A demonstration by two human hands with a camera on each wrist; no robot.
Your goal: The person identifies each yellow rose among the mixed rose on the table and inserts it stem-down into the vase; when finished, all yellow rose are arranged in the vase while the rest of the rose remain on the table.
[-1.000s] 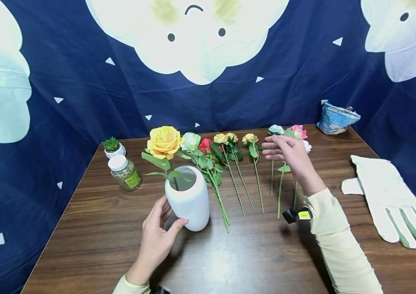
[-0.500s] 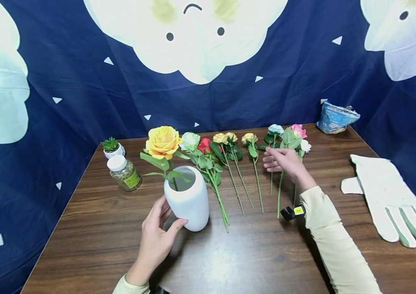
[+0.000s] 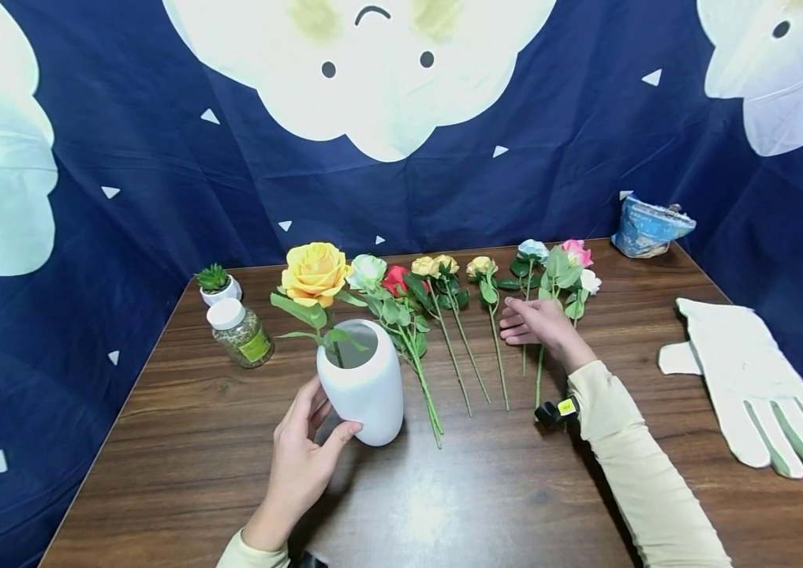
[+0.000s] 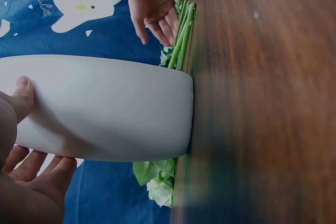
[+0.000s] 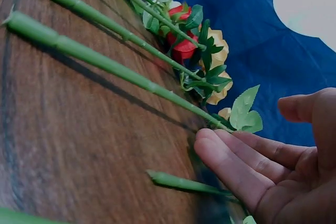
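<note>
Left hand (image 3: pixel 305 454) is gripping the white vase (image 3: pixel 362 383), thumb on one side and fingers curling round the other, and the vase is standing upright on the wooden bench (image 3: pixel 444 489) with a yellow rose (image 3: pixel 315 272) already sitting in its mouth. Right hand (image 3: pixel 539 323) is hovering low over the row of loose flowers, fingers nearly straight and relaxed, grasping nothing; in the right wrist view its fingertips (image 5: pixel 220 153) are lying just beside a green stem (image 5: pixel 184 183) on the bench. That stem belongs to the white-blue rose (image 3: pixel 532 250), whose head is lying beyond the hand toward the backdrop, next to a pink rose (image 3: pixel 576 252). To the left of the right hand, small yellow roses (image 3: pixel 447 267) and a red rose (image 3: pixel 396 278) are lying in line between it and the vase. Well apart, a white glove (image 3: pixel 756 386) is lying on the bench's right side, while a jar (image 3: pixel 240 334) and a small potted succulent (image 3: pixel 217 284) are standing at the left.
</note>
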